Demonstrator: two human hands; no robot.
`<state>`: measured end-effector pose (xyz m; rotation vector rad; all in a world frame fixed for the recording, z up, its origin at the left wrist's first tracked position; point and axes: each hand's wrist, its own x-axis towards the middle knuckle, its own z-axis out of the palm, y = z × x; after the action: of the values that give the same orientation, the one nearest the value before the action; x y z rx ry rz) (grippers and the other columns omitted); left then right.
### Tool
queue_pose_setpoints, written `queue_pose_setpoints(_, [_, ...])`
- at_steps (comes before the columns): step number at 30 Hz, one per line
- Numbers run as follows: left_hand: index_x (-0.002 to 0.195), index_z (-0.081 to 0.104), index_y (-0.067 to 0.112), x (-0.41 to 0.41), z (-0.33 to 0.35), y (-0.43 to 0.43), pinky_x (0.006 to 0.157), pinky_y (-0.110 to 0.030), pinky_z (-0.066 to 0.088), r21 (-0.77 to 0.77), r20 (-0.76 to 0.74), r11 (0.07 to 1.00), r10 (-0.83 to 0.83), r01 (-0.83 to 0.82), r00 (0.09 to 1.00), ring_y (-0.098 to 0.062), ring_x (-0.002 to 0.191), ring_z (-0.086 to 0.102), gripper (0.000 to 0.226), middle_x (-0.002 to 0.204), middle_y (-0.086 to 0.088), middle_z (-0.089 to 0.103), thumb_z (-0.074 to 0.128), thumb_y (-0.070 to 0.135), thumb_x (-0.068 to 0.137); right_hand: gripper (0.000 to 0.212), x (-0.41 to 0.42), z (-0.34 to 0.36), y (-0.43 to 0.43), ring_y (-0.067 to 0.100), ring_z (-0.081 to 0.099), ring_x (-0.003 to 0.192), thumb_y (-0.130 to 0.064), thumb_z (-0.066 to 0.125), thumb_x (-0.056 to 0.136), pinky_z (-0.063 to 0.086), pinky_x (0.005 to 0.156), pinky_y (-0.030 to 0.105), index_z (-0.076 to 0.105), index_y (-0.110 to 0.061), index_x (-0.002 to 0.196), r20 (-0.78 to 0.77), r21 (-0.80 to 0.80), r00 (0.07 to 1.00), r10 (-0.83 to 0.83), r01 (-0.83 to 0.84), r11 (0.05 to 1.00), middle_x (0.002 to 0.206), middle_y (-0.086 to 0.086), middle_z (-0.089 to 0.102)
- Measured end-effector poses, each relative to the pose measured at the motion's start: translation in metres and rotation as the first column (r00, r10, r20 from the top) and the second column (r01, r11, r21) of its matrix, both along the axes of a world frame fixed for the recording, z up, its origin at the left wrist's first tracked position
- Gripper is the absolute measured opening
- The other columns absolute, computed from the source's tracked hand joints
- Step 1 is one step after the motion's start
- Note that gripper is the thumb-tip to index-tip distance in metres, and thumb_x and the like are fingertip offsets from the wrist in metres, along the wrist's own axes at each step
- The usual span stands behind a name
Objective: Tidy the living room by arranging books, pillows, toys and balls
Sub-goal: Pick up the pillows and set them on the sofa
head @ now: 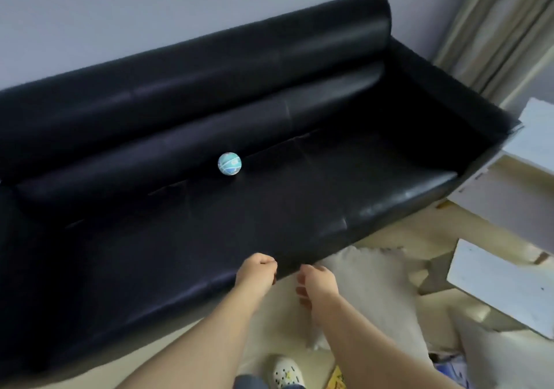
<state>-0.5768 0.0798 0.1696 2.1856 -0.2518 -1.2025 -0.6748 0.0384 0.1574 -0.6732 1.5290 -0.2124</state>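
Observation:
A small blue-and-white ball (229, 163) lies on the seat of a black leather sofa (299, 197), against the backrest. My left hand (257, 270) hovers over the sofa's front edge, its fingers curled into a fist with nothing in it. Just to its right, my right hand (316, 282) hangs past the edge with fingers loosely bent downward, holding nothing. Under my right hand a white fluffy pillow (368, 286) lies on the floor against the sofa front. A second pale pillow (494, 355) lies on the floor at the lower right.
A white low table (503, 286) stands right of the sofa, with beige curtains (494, 29) behind it. Printed paper or books (449, 369) lie on the floor at the bottom right. My white clog (284, 370) is on the floor at the bottom.

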Motion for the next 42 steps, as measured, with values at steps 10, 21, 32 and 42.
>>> queue_pose_setpoints(10, [0.081, 0.055, 0.021, -0.016, -0.083, -0.068, 0.056, -0.023, 0.038, 0.118, -0.166, 0.788, -0.585, 0.605, 0.794, -0.013, 0.067, 0.054, 0.018, 0.075, 0.002, 0.058, 0.045, 0.014, 0.095, 0.017, -0.044, -0.079, 0.004, 0.019, 0.043, 0.057, -0.012, 0.046, 0.093, 0.032, 0.053, 0.024, 0.048, -0.013, 0.077, -0.094, 0.131, 0.792, -0.603, 0.61, 0.781, 0.072, 0.008, 0.049])
queue_pose_setpoints(21, [0.08, 0.053, 0.02, -0.071, -0.329, -0.055, 0.061, -0.025, 0.039, 0.334, -0.316, 0.679, -0.573, 0.654, 0.756, -0.016, 0.072, 0.051, 0.021, 0.076, -0.001, 0.053, 0.041, 0.013, 0.097, 0.008, -0.081, -0.301, 0.038, 0.017, 0.038, 0.057, -0.008, 0.042, 0.093, 0.029, 0.053, 0.023, 0.047, -0.01, 0.087, -0.201, 0.282, 0.588, -0.783, 0.8, 0.529, 0.073, 0.006, 0.044])
queue_pose_setpoints(32, [0.117, 0.051, 0.021, -0.125, -0.543, -0.028, 0.055, -0.027, 0.051, 0.556, -0.483, 0.717, -0.135, 0.422, 0.865, -0.018, 0.08, 0.059, 0.08, 0.105, 0.0, 0.062, 0.072, 0.07, 0.056, 0.009, -0.116, -0.472, 0.076, 0.016, 0.042, 0.062, -0.011, 0.043, 0.094, 0.033, 0.055, 0.024, 0.047, -0.013, 0.087, -0.258, 0.397, 0.527, -0.81, 0.822, 0.409, 0.076, 0.002, 0.046])
queue_pose_setpoints(42, [0.083, 0.056, 0.013, -0.149, -0.451, -0.061, 0.059, -0.024, 0.045, 0.178, -0.325, 0.901, -0.326, 0.396, 0.888, -0.021, 0.074, 0.059, 0.014, 0.084, -0.007, 0.062, 0.059, 0.023, 0.091, 0.014, -0.141, -0.393, 0.063, 0.017, 0.043, 0.064, -0.012, 0.043, 0.095, 0.034, 0.057, 0.025, 0.048, -0.012, 0.081, -0.246, 0.28, 0.536, -0.808, 0.837, 0.47, 0.079, 0.004, 0.047])
